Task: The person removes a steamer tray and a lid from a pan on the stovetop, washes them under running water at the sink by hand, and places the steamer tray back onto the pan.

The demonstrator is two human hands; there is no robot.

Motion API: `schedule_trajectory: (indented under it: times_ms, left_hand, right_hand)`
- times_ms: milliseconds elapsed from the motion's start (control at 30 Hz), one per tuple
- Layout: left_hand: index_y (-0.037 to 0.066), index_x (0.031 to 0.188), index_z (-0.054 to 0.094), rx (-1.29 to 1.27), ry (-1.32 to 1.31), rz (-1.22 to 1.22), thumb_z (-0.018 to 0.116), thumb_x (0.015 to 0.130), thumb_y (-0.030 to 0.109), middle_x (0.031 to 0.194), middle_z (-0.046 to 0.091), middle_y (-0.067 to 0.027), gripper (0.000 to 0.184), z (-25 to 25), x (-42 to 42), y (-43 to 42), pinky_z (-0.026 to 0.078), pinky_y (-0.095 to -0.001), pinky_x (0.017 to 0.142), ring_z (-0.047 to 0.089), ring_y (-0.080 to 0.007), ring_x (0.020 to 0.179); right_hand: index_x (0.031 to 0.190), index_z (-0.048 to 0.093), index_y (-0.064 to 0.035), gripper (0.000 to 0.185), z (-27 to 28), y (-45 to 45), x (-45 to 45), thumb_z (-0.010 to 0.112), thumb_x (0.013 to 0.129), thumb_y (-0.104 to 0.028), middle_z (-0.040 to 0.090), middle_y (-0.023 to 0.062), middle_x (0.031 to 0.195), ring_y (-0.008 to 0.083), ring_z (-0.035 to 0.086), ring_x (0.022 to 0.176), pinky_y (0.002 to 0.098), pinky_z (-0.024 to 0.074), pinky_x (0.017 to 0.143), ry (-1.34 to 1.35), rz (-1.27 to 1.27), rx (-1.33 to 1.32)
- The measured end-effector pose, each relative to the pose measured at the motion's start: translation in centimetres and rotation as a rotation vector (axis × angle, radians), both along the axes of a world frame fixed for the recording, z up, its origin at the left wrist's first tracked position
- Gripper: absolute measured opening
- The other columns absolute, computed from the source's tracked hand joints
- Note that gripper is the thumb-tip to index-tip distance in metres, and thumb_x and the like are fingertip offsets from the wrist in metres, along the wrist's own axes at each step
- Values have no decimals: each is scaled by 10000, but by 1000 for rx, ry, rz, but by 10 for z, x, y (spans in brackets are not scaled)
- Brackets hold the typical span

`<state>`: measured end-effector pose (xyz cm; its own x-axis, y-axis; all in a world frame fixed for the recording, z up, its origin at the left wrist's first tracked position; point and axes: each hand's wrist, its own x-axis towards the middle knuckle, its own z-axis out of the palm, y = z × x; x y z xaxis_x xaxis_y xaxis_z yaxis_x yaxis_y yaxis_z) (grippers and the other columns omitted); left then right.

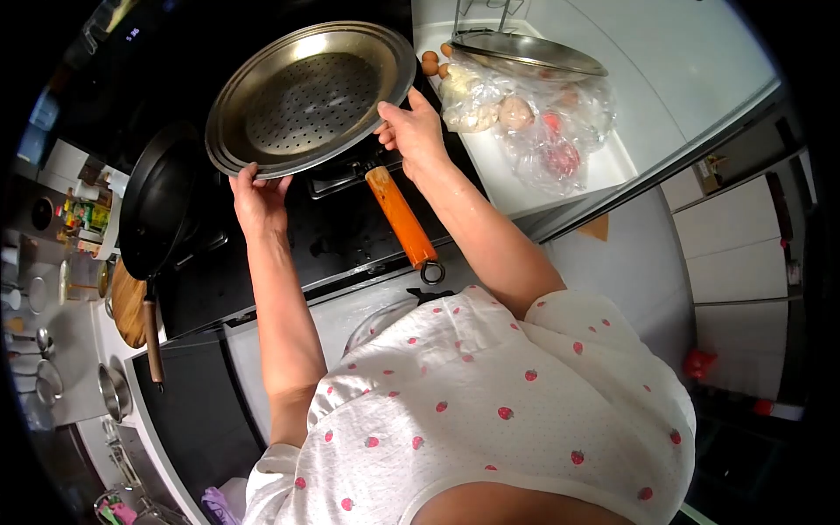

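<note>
A round metal steamer tray (311,101) with a perforated middle and a wide rim is over the stove. My left hand (260,203) grips its near-left rim, fingers curled under the edge. On the right edge, my right hand (411,131) pinches the rim between thumb and fingers. An orange-handled pan sits on the burner beneath, its wooden handle (401,219) pointing toward me; the tray hides its body. Whether the tray rests on that pan or is lifted above it, I cannot tell.
A black wok (162,206) with a wooden handle stands at left on the black stove (328,249). Right of the stove, a white counter (516,197) holds eggs (430,63), filled plastic bags (560,144) and a metal lid (529,52). A round wooden board (129,302) is at left.
</note>
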<state>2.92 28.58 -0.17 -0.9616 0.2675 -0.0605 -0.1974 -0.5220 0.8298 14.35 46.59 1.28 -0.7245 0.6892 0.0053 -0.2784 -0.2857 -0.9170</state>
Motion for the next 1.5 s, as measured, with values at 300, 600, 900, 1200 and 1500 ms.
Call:
schedule_trajectory:
  times_ms: [300, 600, 900, 1200, 1500]
  left_hand:
    - [112, 900, 492, 112, -161, 118, 461, 730, 58, 781, 534, -10, 182, -23, -23, -24, 495, -410, 670, 544, -155, 699]
    - [106, 904, 488, 65, -105, 181, 462, 734, 87, 717, 514, -1, 173, -19, -12, -24, 482, -392, 651, 525, -143, 654]
    - [149, 949, 457, -50, -44, -42, 553, 772, 175, 603, 470, 50, 203, -10, -2, 9, 466, -328, 652, 526, -124, 613]
    - [108, 970, 495, -218, -27, -49, 586, 779, 195, 733, 533, 17, 228, 8, 11, 22, 436, -242, 606, 521, -80, 653]
    - [84, 920, 535, -230, 16, -51, 568, 792, 139, 777, 534, 24, 143, -5, 5, 18, 475, -228, 608, 513, -66, 602]
  right_hand:
    - [1219, 371, -22, 427, -5, -16, -9, 541, 835, -102, 545, 52, 652, 68, 480, 476, 177, 380, 424, 8, 135, 53]
    - [1227, 361, -42, 437, -9, -11, -9, 538, 835, -113, 557, 62, 708, 80, 503, 463, 188, 400, 410, -24, 181, 56]
    - [1117, 431, -29, 343, -6, 20, 5, 551, 837, -186, 568, 76, 815, 84, 532, 502, 171, 416, 430, -83, 32, 99]
    - [1032, 483, -44, 300, -3, 39, 3, 593, 807, -210, 581, 62, 827, 117, 551, 559, 204, 418, 478, -141, -24, 160]
    - [1025, 495, -22, 275, -9, 33, 6, 568, 804, -169, 576, 64, 832, 115, 542, 589, 208, 418, 502, -226, -40, 190]
